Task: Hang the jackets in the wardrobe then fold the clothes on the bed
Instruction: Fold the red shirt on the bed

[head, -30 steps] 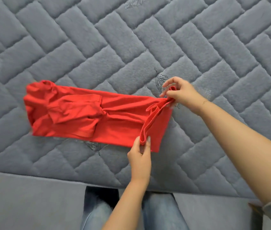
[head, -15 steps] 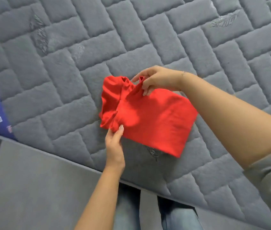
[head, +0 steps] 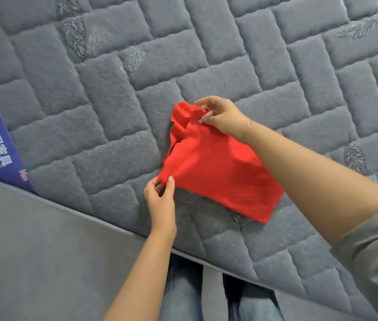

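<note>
Red garment (head: 215, 172), folded, on grey quilted mattress (head: 114, 126); our left hand (head: 161, 200) pinching its seven-o'clock corner; our right hand (head: 220, 117) pinching its twelve-o'clock edge

We see soft, even light with no glare. Only faint shadows lie under the red cloth (head: 215, 167) and the hands. The mattress (head: 276, 66) seams bend toward the frame edges. The lower corners look slightly blurred.
</note>
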{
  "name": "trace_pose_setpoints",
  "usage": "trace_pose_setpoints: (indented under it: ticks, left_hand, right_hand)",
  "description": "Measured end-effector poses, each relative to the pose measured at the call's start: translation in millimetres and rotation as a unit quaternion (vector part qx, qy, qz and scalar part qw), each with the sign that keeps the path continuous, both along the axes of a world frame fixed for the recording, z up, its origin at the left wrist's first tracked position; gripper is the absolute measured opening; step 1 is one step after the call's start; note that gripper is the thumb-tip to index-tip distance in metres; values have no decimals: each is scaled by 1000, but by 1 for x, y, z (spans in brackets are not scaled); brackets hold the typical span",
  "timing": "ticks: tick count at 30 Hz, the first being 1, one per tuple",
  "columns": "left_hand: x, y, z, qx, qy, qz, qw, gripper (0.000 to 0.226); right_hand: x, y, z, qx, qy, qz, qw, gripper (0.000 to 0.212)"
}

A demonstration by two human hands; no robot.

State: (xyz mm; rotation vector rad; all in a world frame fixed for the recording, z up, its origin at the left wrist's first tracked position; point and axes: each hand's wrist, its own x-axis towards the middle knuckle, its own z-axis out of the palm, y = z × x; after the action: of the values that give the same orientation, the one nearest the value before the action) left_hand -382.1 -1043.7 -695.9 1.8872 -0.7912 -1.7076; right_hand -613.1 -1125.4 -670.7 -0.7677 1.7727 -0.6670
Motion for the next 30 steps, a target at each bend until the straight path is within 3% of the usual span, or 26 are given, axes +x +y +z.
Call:
trace_pose_setpoints:
  ticks: [4, 7, 9, 12, 14, 16, 20, 24, 27, 30]
  left_hand:
    - [-1, -20, 0, 43, 46, -53, 997, 46]
    - [-4, -34, -3, 68, 66, -73, 993, 49]
    - [-8, -42, -1, 70, 71, -70, 993, 48]
    - [-12, -43, 10, 76, 97, -80, 989, 36]
    - [-13, -38, 23, 82, 122, -89, 985, 28]
    - [-16, -33, 38, 54, 131, -104, 985, 29]
    - [-22, -33, 69, -42, 132, -159, 978, 27]
    - [-18, -42, 102, -104, 171, -262, 944, 28]
    - [-15, -44, 126, -134, 161, -265, 941, 34]
    - [-17, -37, 144, -150, 124, -259, 946, 46]
  right_hand:
    - [26, 30, 11, -80, 65, -82, 991, 58]
    - [58, 87, 17, -149, 199, -37, 968, 63]
    - [82, 121, 14, -119, 238, 11, 964, 68]
    - [114, 141, -4, -25, 307, 122, 944, 94]
    - [127, 134, -13, 10, 341, 111, 934, 102]
    - [130, 122, -13, 12, 355, 46, 934, 92]
    - [116, 124, 2, -94, 241, -122, 958, 63]
    - [70, 134, 45, -97, 127, -229, 960, 20]
    - [38, 149, 92, -73, -106, -371, 920, 16]
    - [4, 175, 127, -56, -294, -399, 867, 19]
